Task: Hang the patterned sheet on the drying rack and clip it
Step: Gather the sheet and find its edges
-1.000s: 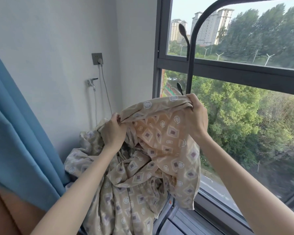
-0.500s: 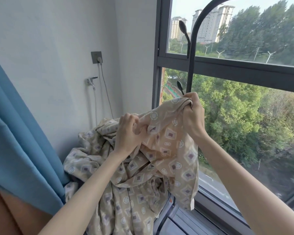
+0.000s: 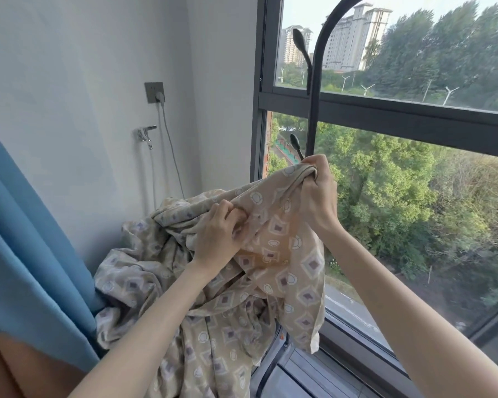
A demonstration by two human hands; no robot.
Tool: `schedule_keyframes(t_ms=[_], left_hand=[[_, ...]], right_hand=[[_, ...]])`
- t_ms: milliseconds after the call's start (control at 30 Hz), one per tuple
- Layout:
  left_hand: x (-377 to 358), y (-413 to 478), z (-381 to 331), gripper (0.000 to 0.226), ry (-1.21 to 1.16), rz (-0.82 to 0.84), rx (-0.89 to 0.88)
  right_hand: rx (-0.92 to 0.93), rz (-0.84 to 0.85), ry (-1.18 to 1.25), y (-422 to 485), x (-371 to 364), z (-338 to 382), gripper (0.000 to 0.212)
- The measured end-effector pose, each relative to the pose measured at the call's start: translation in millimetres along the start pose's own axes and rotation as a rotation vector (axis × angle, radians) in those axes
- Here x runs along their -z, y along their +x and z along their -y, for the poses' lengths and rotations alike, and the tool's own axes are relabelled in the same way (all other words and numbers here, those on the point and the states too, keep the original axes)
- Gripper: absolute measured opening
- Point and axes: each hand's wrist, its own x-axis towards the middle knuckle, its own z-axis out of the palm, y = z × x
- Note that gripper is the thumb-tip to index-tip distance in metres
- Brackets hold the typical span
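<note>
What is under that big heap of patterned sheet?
Below the patterned sheet only a dark curved tube and the grey window ledge show; whatever carries the heap is covered.

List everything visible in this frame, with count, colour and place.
patterned sheet: one, beige with diamond motifs, bunched below the window, one edge raised
drying rack: one, black, upright pole before the window
curtain: one, blue, at the left
wall socket: one, grey, on the wall
tap: one, silver, below the socket
window frame: one, dark grey, right
left hand: one, grips a sheet fold
right hand: one, grips the raised edge beside the rack pole
</note>
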Motion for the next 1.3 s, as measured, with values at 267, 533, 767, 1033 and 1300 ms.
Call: schedule_keyframes(t_ms=[267, 533, 767, 1033, 1300], left_hand=[[44, 62, 18, 0.015, -0.020, -0.028, 0.039], [92, 161, -5, 0.015, 0.123, -0.148, -0.316], [62, 152, -5, 0.016, -0.293, 0.095, 0.042], [58, 142, -7, 0.015, -0.678, 0.206, 0.354], [67, 133, -4, 0.009, -1.113, 0.326, 0.560]], right_hand=[[0.057, 0.215, -0.520, 12, 12, -35, 0.038], [0.142, 0.139, -0.451, 27, 8, -34, 0.031], [0.459, 0.000, -0.431, 3, -9, -18, 0.043], [0.454, 0.259, -0.318, -28, -42, 1, 0.030], [0.062, 0.300, -0.492, -31, -79, 2, 0.042]])
